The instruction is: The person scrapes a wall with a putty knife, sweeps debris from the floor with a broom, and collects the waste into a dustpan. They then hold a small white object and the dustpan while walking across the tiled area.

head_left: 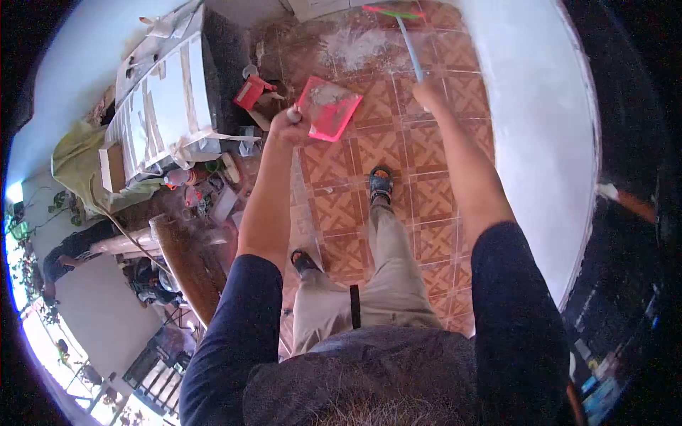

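Note:
My left hand (285,129) is closed round the handle of a pink-red dustpan (331,119), held out ahead of me over the floor. Grey-white debris (328,94) lies in the pan. Further forward and to the right, my right hand (430,95) grips the light blue stick of a broom (410,47). The broom's red and green head is at the top of the view, just beyond a patch of white dust (355,47) on the tiles.
A patterned brown tile floor (380,145) runs under my feet, along a white wall (529,135) on the right. To the left stand a taped white box-like unit (167,96), a red object (252,92), clutter with a bottle (177,177), and a wooden log-like piece (181,259).

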A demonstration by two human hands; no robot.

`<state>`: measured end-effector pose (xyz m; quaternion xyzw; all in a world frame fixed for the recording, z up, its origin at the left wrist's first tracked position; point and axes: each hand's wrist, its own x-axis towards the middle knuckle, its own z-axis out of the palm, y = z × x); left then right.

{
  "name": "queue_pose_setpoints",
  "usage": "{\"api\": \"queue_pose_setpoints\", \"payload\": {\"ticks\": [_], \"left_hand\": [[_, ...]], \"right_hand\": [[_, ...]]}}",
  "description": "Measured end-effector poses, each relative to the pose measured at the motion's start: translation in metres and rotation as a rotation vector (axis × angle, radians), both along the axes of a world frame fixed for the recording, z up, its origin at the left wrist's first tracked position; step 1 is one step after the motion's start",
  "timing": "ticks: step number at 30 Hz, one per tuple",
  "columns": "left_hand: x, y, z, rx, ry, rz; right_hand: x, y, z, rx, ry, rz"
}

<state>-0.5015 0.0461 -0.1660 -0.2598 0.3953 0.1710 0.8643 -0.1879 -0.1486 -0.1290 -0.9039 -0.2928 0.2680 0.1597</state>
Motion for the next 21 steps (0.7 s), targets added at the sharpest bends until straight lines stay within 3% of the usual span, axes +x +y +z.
{"api": "queue_pose_setpoints", "payload": {"ticks": [3, 6, 8, 10, 12, 15, 20, 21], "left_hand": [[0.053, 0.028, -0.007, -0.001, 0.038, -0.054], [0.095, 0.054, -0.016, -0.008, 0.078, 0.010], [0.113, 0.071, -0.017, -0.105, 0.091, 0.063], [0.127, 0.078, -0.012, -0.033, 0.096, 0.064], [0.135, 0.090, -0.015, 0.002, 0.078, 0.106], [0.143, 0.101, -0.013, -0.054, 0.118, 0.154], [0.119, 0.107, -0.038, 0.038, 0.055, 0.107], [0.116, 0.103, -0.031, -0.069, 0.092, 0.182]], "right_hand": [[0.017, 0.035, -0.059, -0.032, 0.031, 0.094], [-0.021, 0.021, -0.104, 0.022, -0.066, 0.219], [-0.047, -0.010, -0.176, -0.182, -0.051, 0.304], [-0.081, -0.043, -0.070, -0.119, -0.035, 0.208], [-0.094, -0.078, -0.033, -0.169, 0.260, 0.149], [-0.093, -0.112, 0.071, -0.169, 0.415, 0.167], [-0.082, -0.154, 0.172, -0.094, 0.450, 0.181], [-0.076, -0.151, 0.189, -0.093, 0.467, 0.132]]}}
